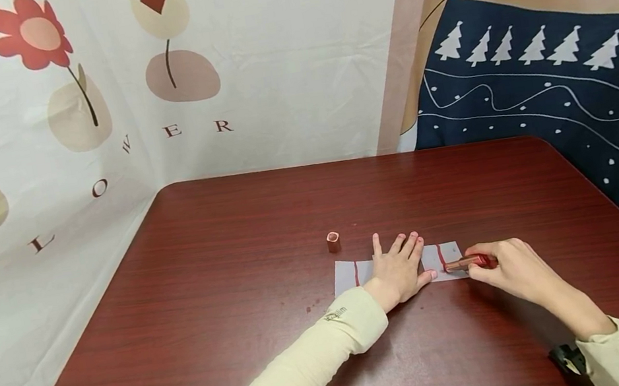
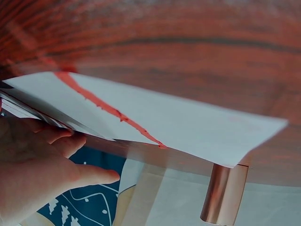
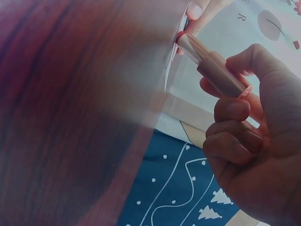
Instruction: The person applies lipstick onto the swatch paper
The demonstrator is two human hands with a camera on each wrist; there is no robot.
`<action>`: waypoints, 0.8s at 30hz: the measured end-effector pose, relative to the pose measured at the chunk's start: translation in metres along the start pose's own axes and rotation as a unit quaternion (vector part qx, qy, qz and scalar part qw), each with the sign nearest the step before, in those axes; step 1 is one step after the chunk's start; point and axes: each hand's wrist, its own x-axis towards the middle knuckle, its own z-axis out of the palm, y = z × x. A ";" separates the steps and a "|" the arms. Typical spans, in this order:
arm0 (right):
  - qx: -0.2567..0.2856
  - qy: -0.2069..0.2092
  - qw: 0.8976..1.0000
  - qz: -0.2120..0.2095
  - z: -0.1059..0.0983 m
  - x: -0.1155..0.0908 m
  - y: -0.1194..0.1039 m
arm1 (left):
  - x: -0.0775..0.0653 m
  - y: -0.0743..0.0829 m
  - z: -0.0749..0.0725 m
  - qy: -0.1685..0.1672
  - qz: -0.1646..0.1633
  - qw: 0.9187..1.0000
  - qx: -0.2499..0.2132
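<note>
A pale strip of paper [image 1: 346, 275] lies on the table with a red line across it on each side of my left hand. My left hand [image 1: 399, 273] rests on the middle of the paper, fingers spread, hiding that part. In my right hand [image 1: 516, 272] I pinch a lipstick [image 3: 223, 77] by its copper-coloured case, its red tip right at the right-hand red line. The lipstick's cap [image 1: 333, 243], a copper-coloured tube, stands upright beyond the paper's left part. The left wrist view shows the left red line [image 2: 117, 113] and the cap [image 2: 225, 195] close to a paper corner.
The dark red wooden table [image 1: 221, 246] runs back to a pale flower-printed cloth [image 1: 277, 57]. A navy cloth with white trees [image 1: 545, 84] hangs along the right side. Small reddish specks [image 1: 310, 308] dot the table left of the paper.
</note>
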 end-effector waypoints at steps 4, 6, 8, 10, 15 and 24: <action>0.003 0.002 1.000 0.000 0.000 0.000 0.000 | 0.000 0.000 0.000 -0.002 -0.001 1.000 -0.001; 0.003 0.004 1.000 0.001 0.001 0.000 0.000 | 0.000 0.000 0.001 -0.002 -0.002 1.000 -0.002; 0.002 0.005 1.000 0.000 0.001 0.000 0.001 | 0.000 0.000 0.001 -0.002 -0.003 1.000 -0.001; 0.001 0.005 1.000 0.000 0.001 0.001 0.001 | 0.000 0.000 0.001 -0.002 -0.003 1.000 -0.001; -0.001 0.012 1.000 -0.004 0.001 0.001 0.001 | 0.001 0.000 0.001 -0.002 -0.004 1.000 -0.001; -0.001 0.016 1.000 -0.004 0.001 -0.001 0.002 | 0.002 0.001 0.000 -0.002 -0.002 1.000 0.002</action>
